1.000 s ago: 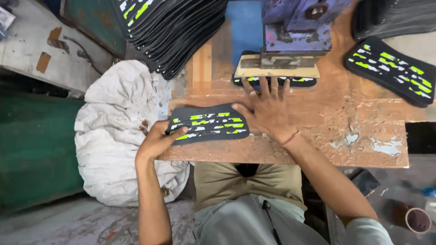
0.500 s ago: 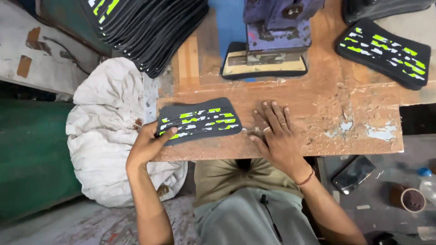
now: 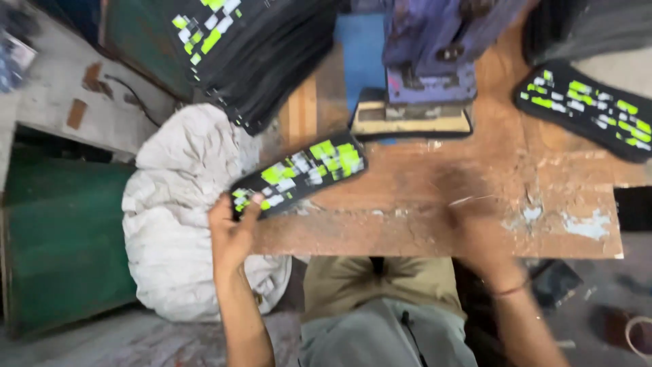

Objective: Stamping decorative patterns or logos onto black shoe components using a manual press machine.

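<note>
My left hand (image 3: 231,231) grips the near end of a black sole-shaped sheet (image 3: 299,175) printed with green and white blocks, lifted and angled up toward the press. My right hand (image 3: 475,228) is a motion blur over the front edge of the worn wooden bench (image 3: 435,211); whether it holds anything cannot be told. A purple press head (image 3: 435,51) stands over a tan block (image 3: 411,122) at the bench's back.
A tall stack of black printed sheets (image 3: 251,54) leans at the back left. Another printed sheet (image 3: 587,109) lies at the back right. A white sack (image 3: 183,204) sits left of the bench, beside a green box (image 3: 61,245).
My left hand has raised and swung the printed sheet up and rightward toward the press. My right hand has slid back toward the bench's front edge and is blurred.
</note>
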